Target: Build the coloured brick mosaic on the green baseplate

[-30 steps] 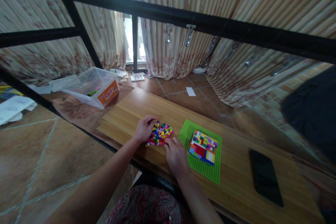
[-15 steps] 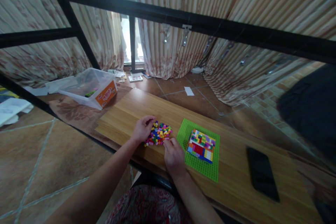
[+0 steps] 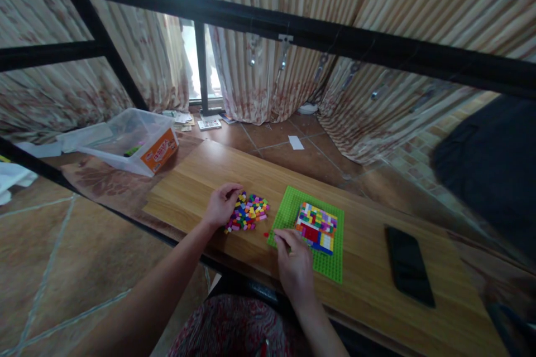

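Plastic bricks (image 3: 251,213): tiny, multicolored, loose heap on smooth wood-grain tabletop (image 3: 196,170), 10 o'clock from R hand (image 3: 295,256). L hand (image 3: 221,206) loosely curled at heap's 9 o'clock edge; can't tell if gripping a pc. R hand's thumb & index nearly pinched at 8 o'clock edge of green studded baseplate (image 3: 287,206), red pc (image 3: 267,234) just beside tips; grip unclear. Flat rect. brick build (image 3: 316,227) on plate. Black phone (image 3: 410,265), 4 o'clock from plate; clear bin (image 3: 117,162) w/ orange label (image 3: 159,152), 10 o'clock from heap; black bar (image 3: 234,17) across 12 o'clock, in front of pleated curtains (image 3: 243,81).
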`<state>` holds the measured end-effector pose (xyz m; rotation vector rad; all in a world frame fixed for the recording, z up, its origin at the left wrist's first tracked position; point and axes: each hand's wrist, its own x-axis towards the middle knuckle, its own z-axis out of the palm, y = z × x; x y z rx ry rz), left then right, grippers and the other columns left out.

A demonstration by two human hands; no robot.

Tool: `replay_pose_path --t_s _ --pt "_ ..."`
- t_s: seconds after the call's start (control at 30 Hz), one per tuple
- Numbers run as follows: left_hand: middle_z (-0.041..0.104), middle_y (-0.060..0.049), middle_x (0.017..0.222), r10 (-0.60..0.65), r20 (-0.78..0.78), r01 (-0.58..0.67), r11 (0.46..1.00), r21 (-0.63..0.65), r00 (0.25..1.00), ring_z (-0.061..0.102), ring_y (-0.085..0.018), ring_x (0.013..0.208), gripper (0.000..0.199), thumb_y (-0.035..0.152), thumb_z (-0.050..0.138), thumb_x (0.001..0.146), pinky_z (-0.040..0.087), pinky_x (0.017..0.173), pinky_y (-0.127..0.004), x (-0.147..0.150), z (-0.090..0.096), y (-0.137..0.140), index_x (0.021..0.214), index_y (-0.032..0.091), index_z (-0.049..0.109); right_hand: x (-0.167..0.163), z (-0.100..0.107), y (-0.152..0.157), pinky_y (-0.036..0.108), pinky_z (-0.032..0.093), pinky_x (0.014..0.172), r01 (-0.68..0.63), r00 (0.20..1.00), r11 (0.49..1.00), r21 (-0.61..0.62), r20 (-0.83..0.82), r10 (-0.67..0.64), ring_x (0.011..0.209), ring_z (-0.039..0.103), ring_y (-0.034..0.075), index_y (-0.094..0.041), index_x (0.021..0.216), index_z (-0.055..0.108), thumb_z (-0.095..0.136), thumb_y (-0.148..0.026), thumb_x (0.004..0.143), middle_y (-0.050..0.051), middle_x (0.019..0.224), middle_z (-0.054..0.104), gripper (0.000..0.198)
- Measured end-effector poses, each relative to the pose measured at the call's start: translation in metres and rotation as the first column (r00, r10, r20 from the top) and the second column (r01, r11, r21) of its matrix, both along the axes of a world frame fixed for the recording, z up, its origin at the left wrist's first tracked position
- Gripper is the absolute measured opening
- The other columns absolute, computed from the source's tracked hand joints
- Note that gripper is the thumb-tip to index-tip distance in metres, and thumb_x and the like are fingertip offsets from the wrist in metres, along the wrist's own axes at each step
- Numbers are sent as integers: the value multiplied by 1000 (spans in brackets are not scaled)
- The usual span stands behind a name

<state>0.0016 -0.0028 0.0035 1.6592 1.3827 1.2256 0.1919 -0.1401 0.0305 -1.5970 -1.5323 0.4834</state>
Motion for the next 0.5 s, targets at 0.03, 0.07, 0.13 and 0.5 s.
replay_pose_path --t_s 0.03,0.07,0.13,0.5 --pt "72 -4 92 -3 5 3 1000 0 1000 65 -18 87 22 32 54 84 52 84 -31 0 0 0 91 20 70 3 1 -3 29 47 79 18 1000 1000 -11 -3 -18 87 63 17 -19 93 70 49 -25 93 6 92 68 22" --pt "72 -4 92 -4 10 4 1000 0 1000 65 -18 87 22 32 54 84 52 85 -31 0 0 0 91 20 70 6 2 -5 29 47 80 35 999 999 -20 -3 -35 87 62 17 -19 93 70 49 -26 93 6 93 69 23" --pt "72 -4 93 -4 21 5 1000 -2 1000 65 -19 89 22 33 54 83 52 86 -32 0 0 1 91 20 70 9 1 -6 31 47 81 61 998 998 -26 5 -61 88 62 18 -19 93 70 48 -26 93 7 93 68 24" --pt "72 -4 94 4 19 -4 1000 -7 1000 66 -18 89 23 34 54 84 52 86 -31 0 -2 1 91 19 71 16 0 -21 33 47 84 101 995 995 -20 -8 -101 91 62 19 -20 92 68 46 -28 93 8 95 68 24"
